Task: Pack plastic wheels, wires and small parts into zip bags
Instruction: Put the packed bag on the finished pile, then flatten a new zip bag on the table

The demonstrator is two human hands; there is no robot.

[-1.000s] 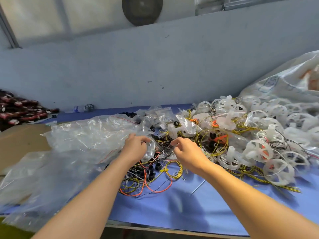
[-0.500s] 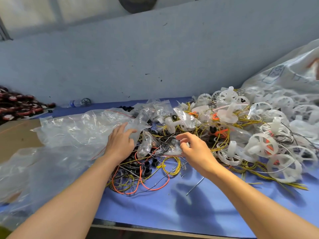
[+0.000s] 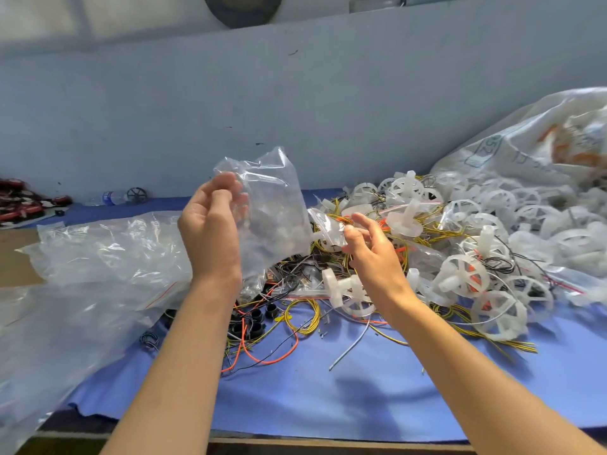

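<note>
My left hand (image 3: 210, 224) is raised above the table and grips a clear zip bag (image 3: 276, 205), which hangs open-ended and crumpled. To the bag's right, my right hand (image 3: 368, 247) hovers with fingers spread and nothing in it. Below both hands lies a tangle of yellow wires (image 3: 300, 311), orange wires (image 3: 262, 354) and small black parts (image 3: 251, 325). White plastic wheels (image 3: 463, 277) are heaped on the right, mixed with more yellow wire.
A loose pile of clear bags (image 3: 105, 254) covers the left of the blue table cloth (image 3: 361, 399). A big white sack (image 3: 542, 149) lies at the far right. A water bottle (image 3: 110, 197), a black wheel (image 3: 136, 194) and red items (image 3: 19, 200) sit far left.
My left hand has lifted a clear bag up off the pile. My right hand has let go of the wires, risen and opened beside the bag.
</note>
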